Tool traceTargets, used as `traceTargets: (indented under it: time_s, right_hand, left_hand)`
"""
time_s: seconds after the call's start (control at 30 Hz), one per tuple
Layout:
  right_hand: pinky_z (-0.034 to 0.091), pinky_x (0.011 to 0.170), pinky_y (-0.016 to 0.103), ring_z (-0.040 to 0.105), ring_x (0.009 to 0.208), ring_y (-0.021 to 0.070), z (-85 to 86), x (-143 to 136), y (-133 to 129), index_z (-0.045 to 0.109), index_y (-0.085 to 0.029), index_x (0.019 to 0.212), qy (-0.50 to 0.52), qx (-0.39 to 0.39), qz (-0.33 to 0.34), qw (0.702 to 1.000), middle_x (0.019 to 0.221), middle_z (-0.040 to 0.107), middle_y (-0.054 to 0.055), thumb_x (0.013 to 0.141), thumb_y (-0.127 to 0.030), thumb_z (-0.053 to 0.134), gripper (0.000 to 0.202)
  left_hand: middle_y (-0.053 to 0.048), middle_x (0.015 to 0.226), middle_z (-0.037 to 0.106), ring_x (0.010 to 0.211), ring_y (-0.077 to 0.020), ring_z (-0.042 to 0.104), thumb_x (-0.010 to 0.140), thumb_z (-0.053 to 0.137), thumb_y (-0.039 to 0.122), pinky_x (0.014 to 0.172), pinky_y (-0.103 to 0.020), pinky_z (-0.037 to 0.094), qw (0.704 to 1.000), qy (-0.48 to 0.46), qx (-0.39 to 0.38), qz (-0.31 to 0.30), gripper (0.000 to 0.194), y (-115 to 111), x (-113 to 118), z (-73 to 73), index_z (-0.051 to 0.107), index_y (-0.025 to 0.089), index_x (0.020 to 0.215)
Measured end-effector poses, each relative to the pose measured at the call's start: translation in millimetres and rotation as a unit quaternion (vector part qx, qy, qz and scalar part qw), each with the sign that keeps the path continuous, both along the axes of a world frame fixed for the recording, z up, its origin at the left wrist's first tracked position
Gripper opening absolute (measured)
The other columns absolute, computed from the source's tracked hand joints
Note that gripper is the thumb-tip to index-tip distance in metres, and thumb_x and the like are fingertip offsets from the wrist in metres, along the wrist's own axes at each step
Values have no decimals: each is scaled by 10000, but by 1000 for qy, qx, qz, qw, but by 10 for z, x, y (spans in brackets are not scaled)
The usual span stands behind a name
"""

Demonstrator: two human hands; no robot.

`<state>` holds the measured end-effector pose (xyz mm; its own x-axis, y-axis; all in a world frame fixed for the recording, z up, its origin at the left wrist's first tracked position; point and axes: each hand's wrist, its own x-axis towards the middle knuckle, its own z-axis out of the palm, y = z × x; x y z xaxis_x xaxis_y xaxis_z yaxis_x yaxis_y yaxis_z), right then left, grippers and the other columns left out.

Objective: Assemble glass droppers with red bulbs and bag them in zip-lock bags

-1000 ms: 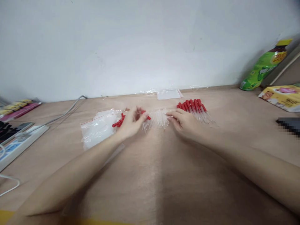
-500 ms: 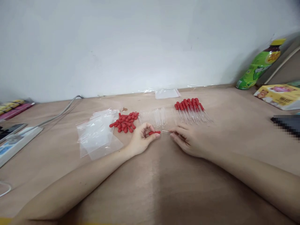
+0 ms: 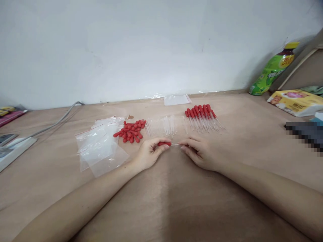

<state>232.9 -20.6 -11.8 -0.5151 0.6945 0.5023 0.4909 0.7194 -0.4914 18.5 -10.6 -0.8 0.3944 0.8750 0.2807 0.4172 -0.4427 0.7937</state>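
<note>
My left hand [image 3: 150, 153] pinches a red rubber bulb [image 3: 164, 144] whose open end points right. A thin clear tube [image 3: 175, 145] is held by my right hand [image 3: 199, 152], and its left end meets the mouth of the bulb. Behind my left hand lies a pile of loose red bulbs [image 3: 131, 131]. Loose clear tubes [image 3: 168, 125] lie in a row beyond both hands. To their right rests a group of clear droppers with red bulbs [image 3: 202, 116], bulbs pointing away from me.
Clear plastic bags [image 3: 98, 144] lie left of the bulbs, and a white one [image 3: 177, 99] near the wall. At far left are a cable [image 3: 60, 120] and a power strip [image 3: 19, 151]. A green bottle [image 3: 271, 74], a yellow packet [image 3: 295, 102] and a blurred dark object [image 3: 305, 132] stand right.
The gap between the bulb and the tube has closed, and their ends now meet. The whole view has shifted slightly, moving the table items left.
</note>
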Motion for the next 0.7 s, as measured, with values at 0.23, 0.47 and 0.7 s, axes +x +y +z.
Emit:
traceTargets:
  time_s: [0.23, 0.47, 0.7]
  right_hand:
    - [433, 659, 237, 551, 739, 117, 14, 18, 6, 600, -184, 1012, 10, -14, 22, 1000, 876, 608, 53, 872, -219, 420, 231]
    - [394, 585, 215, 512, 631, 97, 28, 26, -1, 630, -206, 1003, -8, -42, 38, 998, 792, 590, 23, 870, -220, 427, 243]
    - [360, 566, 215, 508, 610, 99, 9, 24, 7, 651, -206, 961, -57, -2, 5, 998, 785, 606, 27, 863, -227, 420, 252]
  left_hand:
    - [-35, 874, 642, 812, -159, 599, 844, 497, 265, 741, -282, 474, 998, 46, 15, -42, 150, -17, -11, 22, 608, 196, 917]
    - [-17, 828, 665, 750, -136, 620, 830, 513, 235, 697, -241, 487, 997, 31, 1, -72, 133, -58, -7, -7, 617, 193, 902]
    - [-11, 721, 652, 660, -131, 616, 824, 527, 260, 613, -224, 493, 997, 18, -36, -70, 136, -80, 2, -26, 625, 183, 879]
